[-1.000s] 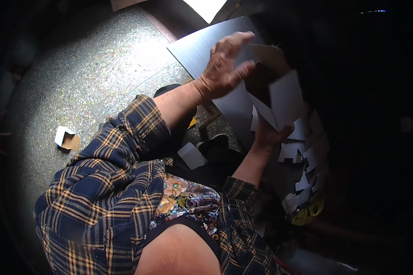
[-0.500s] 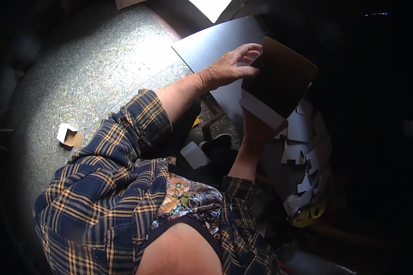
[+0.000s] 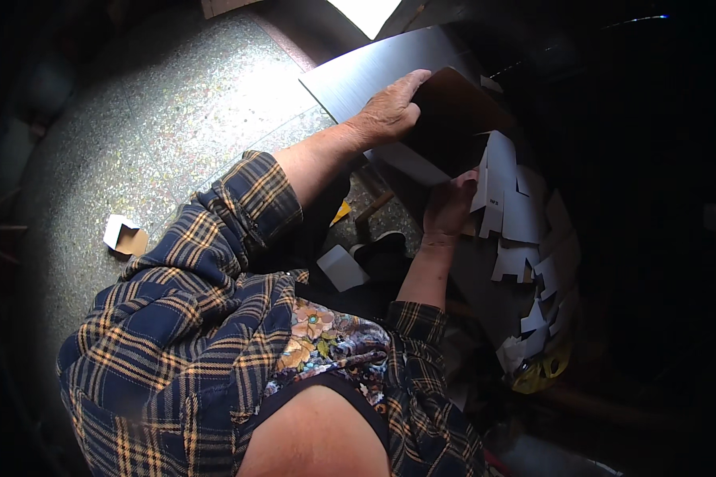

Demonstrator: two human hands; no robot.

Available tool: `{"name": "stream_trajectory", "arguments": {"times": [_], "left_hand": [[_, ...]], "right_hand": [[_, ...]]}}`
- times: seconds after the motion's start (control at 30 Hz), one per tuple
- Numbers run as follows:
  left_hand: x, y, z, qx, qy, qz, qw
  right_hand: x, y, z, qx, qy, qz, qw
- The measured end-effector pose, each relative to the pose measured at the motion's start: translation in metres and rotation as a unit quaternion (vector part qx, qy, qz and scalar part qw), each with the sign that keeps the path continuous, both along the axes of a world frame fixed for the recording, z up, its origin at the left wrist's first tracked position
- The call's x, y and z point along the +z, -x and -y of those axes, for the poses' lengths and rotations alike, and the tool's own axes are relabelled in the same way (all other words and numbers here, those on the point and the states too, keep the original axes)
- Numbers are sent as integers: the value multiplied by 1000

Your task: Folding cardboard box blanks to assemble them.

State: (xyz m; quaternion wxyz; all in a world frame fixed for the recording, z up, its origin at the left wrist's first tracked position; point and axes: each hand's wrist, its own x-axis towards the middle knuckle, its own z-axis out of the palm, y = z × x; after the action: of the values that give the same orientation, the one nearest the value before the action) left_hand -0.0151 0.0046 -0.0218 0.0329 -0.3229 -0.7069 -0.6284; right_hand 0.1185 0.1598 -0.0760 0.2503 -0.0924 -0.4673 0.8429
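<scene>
An opened carton [image 3: 461, 103], brown inside with a white strip along its near edge, is over the table at the upper right. My left hand [image 3: 390, 111] is closed on its left edge, with the index finger stretched along the cardboard. At its near right side is my right hand [image 3: 449, 208], fingers bent and thumb against a white cardboard panel [image 3: 497, 179]. Whether this panel belongs to the same carton or to the pile beside it I cannot tell. Shadow hides the carton's far right part.
A grey metal-look tabletop [image 3: 374, 67] lies under the carton. Overlapping flat white cartons [image 3: 521, 258] are stacked at the right, above a yellow bag or wrapper [image 3: 542, 372]. A small open box [image 3: 126, 237] sits on the speckled floor [image 3: 79, 175]. A white card [image 3: 342, 269] lies near my lap.
The brown panel has tipped back and away, opening the carton's inside. My right hand, mostly hidden under it before, now shows beside the white panel. My left index finger has straightened.
</scene>
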Motion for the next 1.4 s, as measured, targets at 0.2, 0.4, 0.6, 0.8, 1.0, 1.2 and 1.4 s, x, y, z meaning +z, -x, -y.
{"name": "stream_trajectory", "arguments": {"times": [0.2,0.4,0.6,0.8,1.0,1.2,1.4], "left_hand": [[-17,7,-4,-31,61,-23,997],[-3,-2,-2,-65,133,10,989],[-4,-8,-2,-44,120,-12,992],[8,-3,-4,-50,-18,22,998],[8,-4,-4,-24,-42,25,999],[10,-5,-5,27,-28,17,999],[16,-5,-4,42,-5,20,999]], "right_hand": [[40,6,12,-29,-222,-88,971],[41,10,11,-50,-279,-38,958],[36,22,15,-136,-341,-32,930],[23,25,6,-182,-403,-30,897],[26,27,15,-193,-406,-35,893],[28,26,19,-192,-409,-39,891],[26,31,16,-195,-405,-64,891]]}}
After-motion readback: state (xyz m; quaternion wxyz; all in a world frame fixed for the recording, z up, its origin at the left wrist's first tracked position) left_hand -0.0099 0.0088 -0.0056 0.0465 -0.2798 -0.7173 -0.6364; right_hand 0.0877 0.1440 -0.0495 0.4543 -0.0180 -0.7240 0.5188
